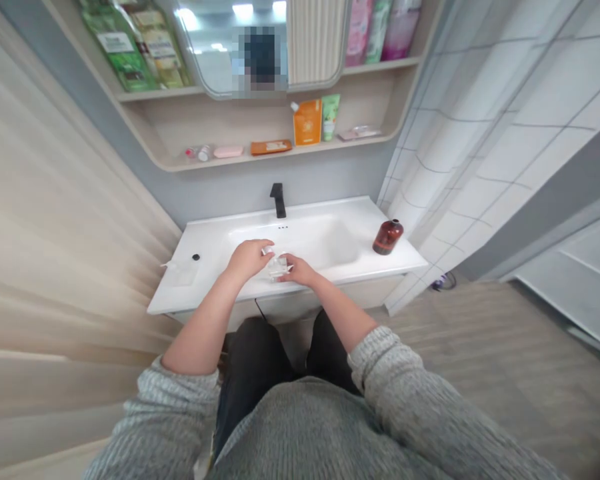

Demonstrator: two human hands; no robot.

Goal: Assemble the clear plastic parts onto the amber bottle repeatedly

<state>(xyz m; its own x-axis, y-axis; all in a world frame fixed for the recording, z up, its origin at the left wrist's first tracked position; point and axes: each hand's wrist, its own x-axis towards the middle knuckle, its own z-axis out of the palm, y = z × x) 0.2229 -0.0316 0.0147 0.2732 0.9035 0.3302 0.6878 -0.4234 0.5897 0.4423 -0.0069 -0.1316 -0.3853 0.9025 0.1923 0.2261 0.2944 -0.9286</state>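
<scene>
Over the front of the white sink (340, 240), my hands are close together. The fingers of my left hand (247, 259) are closed on a small white cap-like piece (268, 251). My right hand (301, 272) grips a small clear container (277, 268) from its right side, with the fingers wrapped partly round it. Whether the white piece touches the container is too small to tell. To the right, a brown bottle (388, 238) without a cap stands on the counter. A small black round piece (195, 257) lies on the left.
Behind the basin rises a black faucet (279, 201). A pale translucent flat item (181, 272) lies on the counter's left. Above, a shelf (155, 150) holds an orange pouch (308, 123), a green tube (331, 117) and soap-like bars. A curtain (80, 200) hangs at left.
</scene>
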